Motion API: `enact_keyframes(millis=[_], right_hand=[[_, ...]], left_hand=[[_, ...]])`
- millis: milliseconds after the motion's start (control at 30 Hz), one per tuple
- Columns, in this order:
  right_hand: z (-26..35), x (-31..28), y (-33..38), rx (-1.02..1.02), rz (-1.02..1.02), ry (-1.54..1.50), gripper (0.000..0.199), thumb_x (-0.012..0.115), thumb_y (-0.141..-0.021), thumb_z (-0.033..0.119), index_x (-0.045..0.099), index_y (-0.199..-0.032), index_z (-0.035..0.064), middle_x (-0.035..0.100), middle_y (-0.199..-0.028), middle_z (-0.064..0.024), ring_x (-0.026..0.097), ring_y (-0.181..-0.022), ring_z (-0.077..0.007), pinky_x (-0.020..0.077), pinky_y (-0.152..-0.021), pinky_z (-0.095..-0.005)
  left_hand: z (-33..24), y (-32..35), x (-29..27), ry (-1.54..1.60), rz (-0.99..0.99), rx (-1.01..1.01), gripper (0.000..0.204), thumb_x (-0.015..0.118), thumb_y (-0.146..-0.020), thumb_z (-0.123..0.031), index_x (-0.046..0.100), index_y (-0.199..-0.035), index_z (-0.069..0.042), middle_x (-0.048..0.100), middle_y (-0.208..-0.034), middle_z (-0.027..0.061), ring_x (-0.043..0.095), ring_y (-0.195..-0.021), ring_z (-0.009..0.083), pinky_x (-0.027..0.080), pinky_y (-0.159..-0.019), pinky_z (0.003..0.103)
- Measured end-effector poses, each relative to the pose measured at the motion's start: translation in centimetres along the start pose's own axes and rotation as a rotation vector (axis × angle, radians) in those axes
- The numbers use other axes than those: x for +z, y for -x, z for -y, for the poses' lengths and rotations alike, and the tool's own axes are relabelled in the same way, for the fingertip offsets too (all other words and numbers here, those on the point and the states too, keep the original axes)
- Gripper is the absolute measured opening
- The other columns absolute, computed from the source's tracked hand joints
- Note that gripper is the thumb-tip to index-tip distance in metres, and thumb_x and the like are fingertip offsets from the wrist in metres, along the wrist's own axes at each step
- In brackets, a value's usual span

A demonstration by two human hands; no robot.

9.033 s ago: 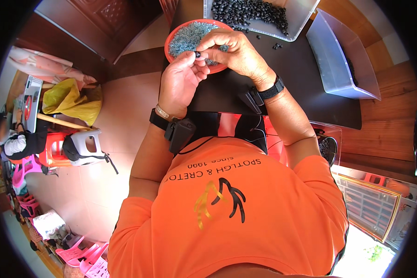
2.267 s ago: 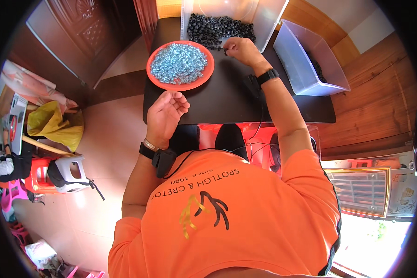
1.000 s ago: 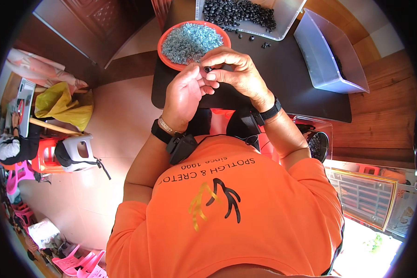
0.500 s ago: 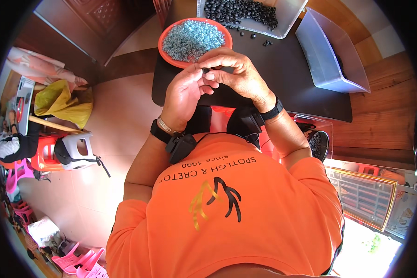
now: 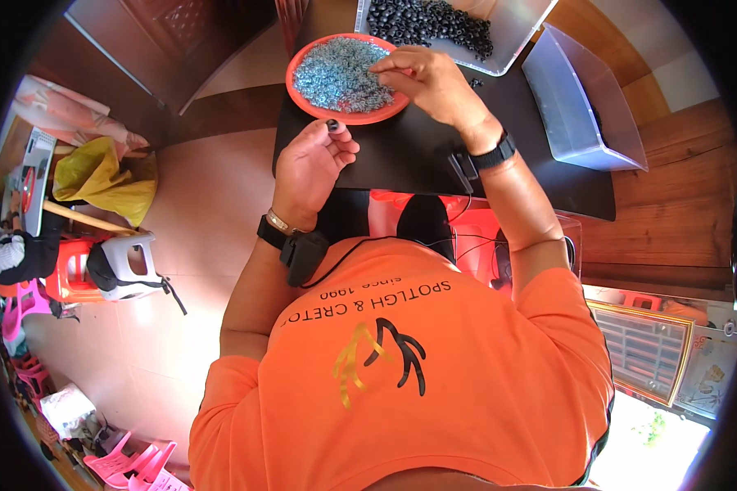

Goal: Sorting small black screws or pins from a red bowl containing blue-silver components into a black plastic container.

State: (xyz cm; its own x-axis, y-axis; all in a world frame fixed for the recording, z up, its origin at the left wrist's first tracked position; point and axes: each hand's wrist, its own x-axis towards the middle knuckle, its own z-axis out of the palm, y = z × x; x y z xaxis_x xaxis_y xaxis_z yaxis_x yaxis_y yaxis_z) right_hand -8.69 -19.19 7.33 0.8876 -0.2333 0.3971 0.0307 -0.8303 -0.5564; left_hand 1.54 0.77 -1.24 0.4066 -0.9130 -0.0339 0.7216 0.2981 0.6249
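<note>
Left hand (image 5: 311, 168) pinches black ring (image 5: 332, 125) just below plate (image 5: 303, 102). Right hand (image 5: 434, 82) picks among silver bits (image 5: 336, 74) ahead. Tray (image 5: 508, 41) of black rings beyond mostly full; much left.

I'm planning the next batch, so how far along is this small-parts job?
Done: nothing finished shows; the clear bin at the right looks empty. In hand: the left hand pinches one small black ring, while the right hand picks at the silver pieces in the orange dish. Left: the dish is heaped, and the clear tray holds many black rings, so most remains.
</note>
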Motion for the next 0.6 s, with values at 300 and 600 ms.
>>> enact_keyframes(millis=[300, 600], right_hand=[[-1.5, 2.8, -2.2, -0.113, 0.296, 0.156, 0.015, 0.066, -0.076, 0.012, 0.069, -0.09, 0.0072, 0.064, -0.087, -0.0084, 0.063, -0.083, -0.0255, 0.0497, -0.073, -0.0342], [-2.5, 3.4, -2.9, -0.271, 0.141, 0.442, 0.009, 0.063, -0.075, 0.012, 0.067, -0.083, 0.0091, 0.062, -0.082, -0.0072, 0.061, -0.08, -0.0284, 0.0498, -0.071, -0.0373]], left_hand=[[0.4, -0.2, -0.7, 0.145, 0.01, 0.038, 0.017, 0.048, -0.094, -0.019, 0.055, -0.097, -0.004, 0.059, -0.094, 0.0081, 0.059, -0.088, 0.0243, 0.046, -0.08, 0.034], [0.4, 0.0, -0.5, 0.154, 0.015, 0.037, 0.016, 0.049, -0.094, -0.018, 0.055, -0.096, -0.004, 0.059, -0.094, 0.0086, 0.06, -0.088, 0.0246, 0.046, -0.081, 0.035]])
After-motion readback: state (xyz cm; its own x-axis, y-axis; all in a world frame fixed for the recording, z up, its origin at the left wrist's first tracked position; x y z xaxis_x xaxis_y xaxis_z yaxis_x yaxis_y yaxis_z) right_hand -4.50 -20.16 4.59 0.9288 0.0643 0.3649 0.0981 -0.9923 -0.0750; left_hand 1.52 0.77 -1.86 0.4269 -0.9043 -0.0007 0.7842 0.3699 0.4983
